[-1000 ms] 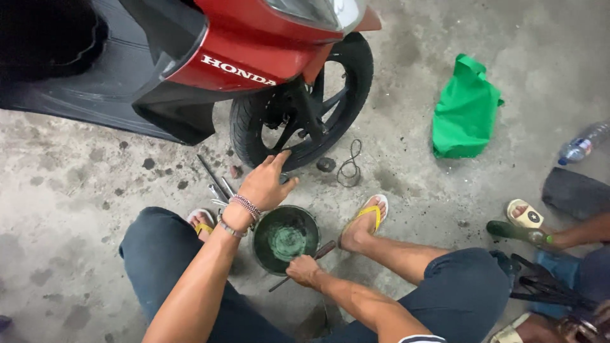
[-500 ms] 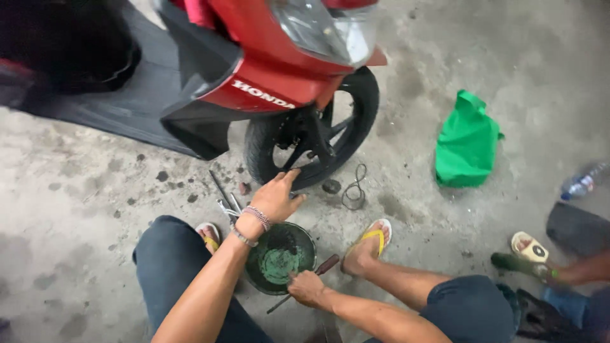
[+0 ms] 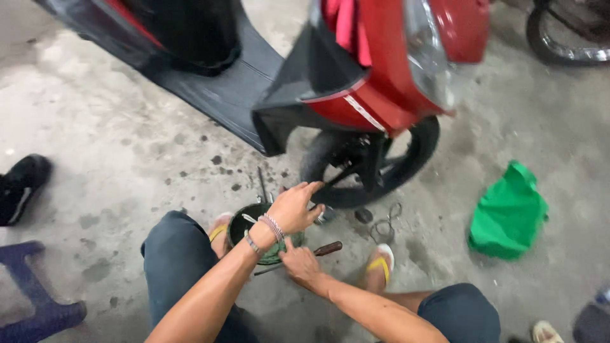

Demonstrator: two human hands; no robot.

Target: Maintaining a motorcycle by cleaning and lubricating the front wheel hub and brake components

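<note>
Since the earlier frame the left hand has lifted from the floor tools and now hovers over the dark bowl of green grease between the feet, its grip released, fingers stretched toward the scooter's front wheel. Right of it the right hand rests at the bowl's near rim beside a brown-handled tool; whether it grasps anything I cannot tell. A green bag lies far right.
</note>
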